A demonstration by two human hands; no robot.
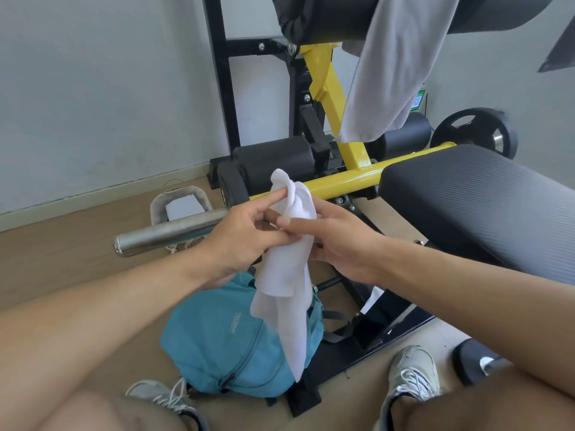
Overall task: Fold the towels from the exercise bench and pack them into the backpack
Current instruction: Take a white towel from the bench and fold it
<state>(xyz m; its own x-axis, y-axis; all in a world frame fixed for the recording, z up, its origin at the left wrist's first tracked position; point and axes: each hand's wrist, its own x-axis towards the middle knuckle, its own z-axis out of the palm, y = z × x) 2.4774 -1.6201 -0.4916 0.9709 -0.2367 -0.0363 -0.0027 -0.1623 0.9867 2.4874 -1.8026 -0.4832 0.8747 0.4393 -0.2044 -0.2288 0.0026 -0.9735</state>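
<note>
A small white towel (289,275) hangs bunched between both hands, its lower end dangling over the teal backpack (224,340) on the floor. My left hand (245,234) pinches the towel's upper part from the left. My right hand (339,241) grips it from the right. A grey towel (395,63) is draped over the black roller pad at the top of the exercise bench. The black bench pad (479,206) lies to the right.
The yellow and black bench frame (345,181) stands right behind the hands, with a steel bar (168,234) sticking out to the left. A weight plate (476,135) leans at the back right. My two shoes rest on the wooden floor beside the backpack.
</note>
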